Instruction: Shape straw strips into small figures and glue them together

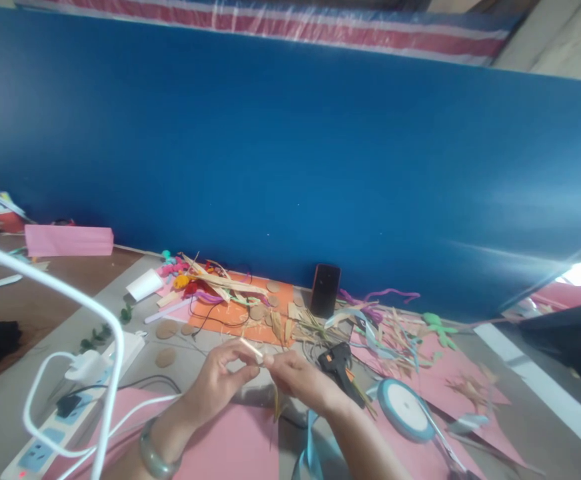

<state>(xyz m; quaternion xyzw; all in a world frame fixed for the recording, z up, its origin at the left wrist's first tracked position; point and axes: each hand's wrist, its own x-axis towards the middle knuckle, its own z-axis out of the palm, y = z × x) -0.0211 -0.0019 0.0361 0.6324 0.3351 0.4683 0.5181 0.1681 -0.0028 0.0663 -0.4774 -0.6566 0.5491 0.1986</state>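
Note:
My left hand [223, 377], with a bangle on its wrist, pinches a short pale strip [251, 348] between thumb and fingers. The strip looks like wood or stiff straw. My right hand [298, 380] is closed at the strip's near end, its fingertips touching those of my left hand. A thin dry brownish blade [277, 403] hangs below my right fingers; whether they grip it I cannot tell. Close to the right hand lies a black glue gun [339, 367] with an orange trigger. Under my hands is a pink sheet [240, 440].
A power strip [45, 440] with a white cable [115, 347] stands at left. Dried strips [225, 283] lie on an orange sheet [230, 327]. A phone [325, 291] leans against the blue panel [290, 153]. A ribbon spool [405, 410] and scissors [448, 447] lie at right.

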